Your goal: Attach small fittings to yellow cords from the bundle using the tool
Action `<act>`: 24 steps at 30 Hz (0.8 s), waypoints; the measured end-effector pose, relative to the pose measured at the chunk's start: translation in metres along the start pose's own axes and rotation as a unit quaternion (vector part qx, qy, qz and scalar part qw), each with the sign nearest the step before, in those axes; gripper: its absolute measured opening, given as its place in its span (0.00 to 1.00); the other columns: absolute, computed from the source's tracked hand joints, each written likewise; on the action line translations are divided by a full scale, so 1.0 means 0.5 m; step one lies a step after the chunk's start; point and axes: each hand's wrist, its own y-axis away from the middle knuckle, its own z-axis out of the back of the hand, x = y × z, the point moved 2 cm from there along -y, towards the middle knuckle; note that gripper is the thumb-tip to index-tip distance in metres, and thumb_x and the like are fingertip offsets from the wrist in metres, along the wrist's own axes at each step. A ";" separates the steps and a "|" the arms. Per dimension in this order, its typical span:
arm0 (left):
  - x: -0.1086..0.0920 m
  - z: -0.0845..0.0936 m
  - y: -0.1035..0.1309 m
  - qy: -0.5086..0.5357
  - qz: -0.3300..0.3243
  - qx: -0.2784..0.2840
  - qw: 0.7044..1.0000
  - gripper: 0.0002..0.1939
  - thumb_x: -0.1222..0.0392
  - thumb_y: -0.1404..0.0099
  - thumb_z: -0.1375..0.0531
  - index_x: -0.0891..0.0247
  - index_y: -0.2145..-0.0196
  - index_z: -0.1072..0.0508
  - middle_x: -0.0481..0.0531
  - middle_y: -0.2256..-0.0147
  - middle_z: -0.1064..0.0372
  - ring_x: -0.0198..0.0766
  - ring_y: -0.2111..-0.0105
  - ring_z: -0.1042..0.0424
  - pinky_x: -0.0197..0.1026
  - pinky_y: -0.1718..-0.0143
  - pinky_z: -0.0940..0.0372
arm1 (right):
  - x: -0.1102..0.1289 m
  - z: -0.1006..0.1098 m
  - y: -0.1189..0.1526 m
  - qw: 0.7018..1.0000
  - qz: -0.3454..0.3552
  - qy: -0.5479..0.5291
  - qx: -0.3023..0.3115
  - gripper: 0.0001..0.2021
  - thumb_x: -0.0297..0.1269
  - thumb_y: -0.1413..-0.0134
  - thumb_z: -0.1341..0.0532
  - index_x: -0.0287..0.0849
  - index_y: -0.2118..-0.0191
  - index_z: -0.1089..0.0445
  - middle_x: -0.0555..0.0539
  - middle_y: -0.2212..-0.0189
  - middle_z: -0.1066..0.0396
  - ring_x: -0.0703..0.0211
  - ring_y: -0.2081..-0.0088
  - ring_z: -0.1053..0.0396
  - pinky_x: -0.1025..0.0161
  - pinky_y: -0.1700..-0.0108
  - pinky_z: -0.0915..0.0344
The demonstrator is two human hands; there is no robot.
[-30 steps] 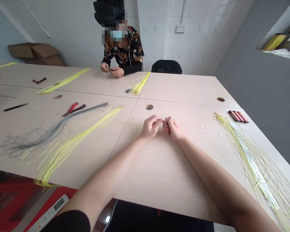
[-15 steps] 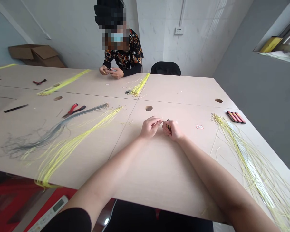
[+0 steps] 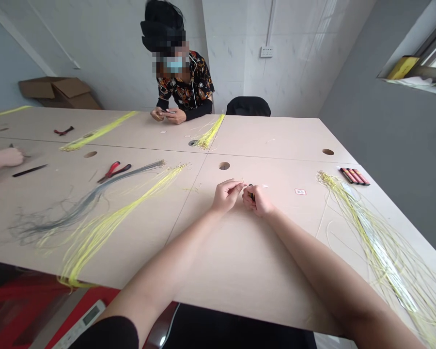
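Note:
Near the middle of the pale table (image 3: 210, 271), my left hand (image 3: 225, 195) pinches a tiny thin piece at its fingertips, too small to make out. Just beside it, my right hand (image 3: 258, 199) is wrapped round a small black and yellow tool (image 3: 252, 194). The fingertips of both hands almost meet. Left of them lie a yellow wire bundle (image 3: 131, 201) and a grey wire bundle (image 3: 90, 196). Another yellowish wire bundle (image 3: 370, 232) spreads out on the right.
Red-handled pliers (image 3: 113, 170) and a black pen-like tool (image 3: 29, 170) lie left. Red batteries (image 3: 354, 176) sit at the right edge. Across the table a masked person (image 3: 185, 87) works; another person's hand (image 3: 10, 157) is at far left.
Another person's hand has come in at the far left edge. The view has shifted slightly. My two hands stay close together in nearly the same pose.

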 end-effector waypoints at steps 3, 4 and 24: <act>-0.001 0.000 0.001 -0.006 -0.024 0.007 1.000 0.20 0.48 0.35 0.45 0.64 0.73 0.25 0.50 0.79 0.33 0.33 0.76 0.35 0.37 0.74 0.39 | 0.000 0.001 0.000 1.000 -0.007 0.000 -0.007 0.17 0.44 0.52 0.50 0.44 0.86 0.53 0.55 0.91 0.59 0.70 0.87 0.62 0.66 0.83 0.62; -0.001 -0.001 0.002 -0.010 -0.032 0.013 0.999 0.20 0.48 0.34 0.46 0.64 0.74 0.25 0.50 0.79 0.34 0.33 0.77 0.36 0.37 0.75 0.39 | 0.001 0.001 0.000 1.000 -0.010 0.000 -0.011 0.17 0.43 0.52 0.50 0.44 0.86 0.53 0.55 0.91 0.59 0.70 0.87 0.62 0.66 0.83 0.62; 0.008 0.002 0.001 -0.030 -0.059 0.031 0.997 0.19 0.55 0.33 0.47 0.65 0.78 0.28 0.49 0.81 0.36 0.32 0.78 0.37 0.36 0.76 0.43 | 0.004 0.000 -0.008 0.998 -0.056 -0.011 0.002 0.15 0.41 0.52 0.50 0.44 0.84 0.54 0.55 0.91 0.58 0.70 0.87 0.63 0.68 0.85 0.64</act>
